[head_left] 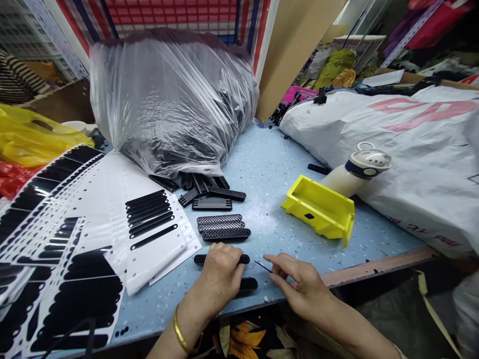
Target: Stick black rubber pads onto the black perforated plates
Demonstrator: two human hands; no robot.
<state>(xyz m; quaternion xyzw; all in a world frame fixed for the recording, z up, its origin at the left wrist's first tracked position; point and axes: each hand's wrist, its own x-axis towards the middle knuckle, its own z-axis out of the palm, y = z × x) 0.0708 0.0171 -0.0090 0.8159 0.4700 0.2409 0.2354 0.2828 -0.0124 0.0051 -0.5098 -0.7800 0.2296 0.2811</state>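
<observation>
Black strips (225,234), speckled blue tabletop (269,169)

Single head-worn view, facing forward and down, close above the left hand (220,279) and right hand (303,284), tabletop (265,169) filling lower frame, plastic bag (172,99) at far edge

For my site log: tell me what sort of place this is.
Probably a small workshop for hand-finishing plastic parts: black plastic strips lie loose on a speckled blue workbench, beside white sheets of black cut-out pieces and a large clear plastic bag of more parts.
</observation>
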